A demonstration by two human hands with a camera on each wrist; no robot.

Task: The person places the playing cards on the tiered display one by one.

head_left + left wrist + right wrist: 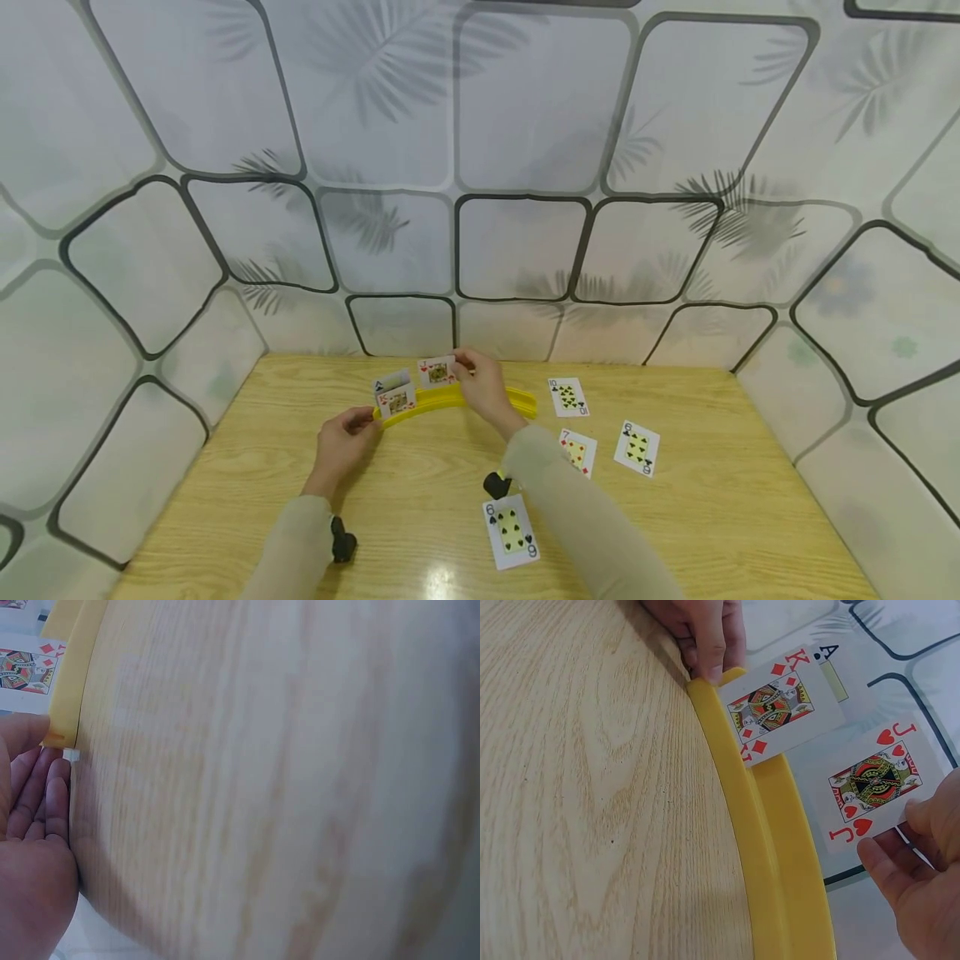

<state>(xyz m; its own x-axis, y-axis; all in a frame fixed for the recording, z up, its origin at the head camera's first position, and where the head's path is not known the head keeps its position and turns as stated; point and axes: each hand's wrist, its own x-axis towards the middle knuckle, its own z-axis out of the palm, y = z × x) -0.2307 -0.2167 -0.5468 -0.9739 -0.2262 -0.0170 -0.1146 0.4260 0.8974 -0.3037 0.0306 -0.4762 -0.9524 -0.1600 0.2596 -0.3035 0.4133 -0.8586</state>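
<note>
Yellow card rack (450, 398) steadied leftward (347, 437); right hand (483, 385) pinches jack (870, 781).

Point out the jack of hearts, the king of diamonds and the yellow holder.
jack of hearts (875, 782), right wrist view, face centre
king of diamonds (771, 706), right wrist view, face centre
yellow holder (776, 847), right wrist view, front rail

Four loose cards face-up on wooden table (712, 517); patterned wall (525, 125) behind.

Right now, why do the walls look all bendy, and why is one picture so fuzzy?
Head view: a wide lens curves the tiled wall lines, and a lamp makes a bright glare spot on the table near the bottom edge. Left wrist view: the wood grain is smeared and soft, only the left hand looks fairly clear. Right wrist view: sharp, the jack of hearts reads easily.
</note>
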